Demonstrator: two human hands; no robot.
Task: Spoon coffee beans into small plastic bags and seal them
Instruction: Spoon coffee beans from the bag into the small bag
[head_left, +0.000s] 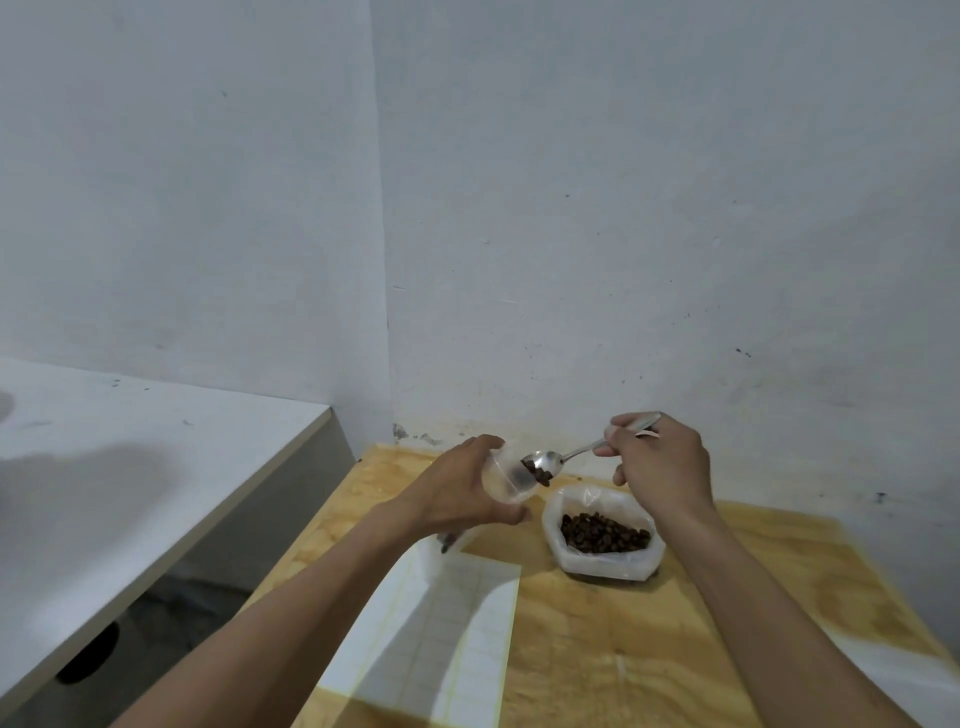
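Observation:
My left hand (462, 488) grips a small clear plastic bag (506, 480), held up above the wooden table with its mouth turned to the right. In my right hand (657, 462) is a metal spoon (550, 461), tilted at the bag's mouth. Several dark coffee beans (540, 474) slide off the spoon's bowl into the bag. Below and to the right stands a white plastic bag (566, 506) rolled open, holding a heap of coffee beans (602, 532).
A wooden table (701, 623) fills the lower right and meets the wall at the back. White gridded sheets (457, 618) lie on its left part. A white counter (130, 467) stands to the left, with a gap between it and the table.

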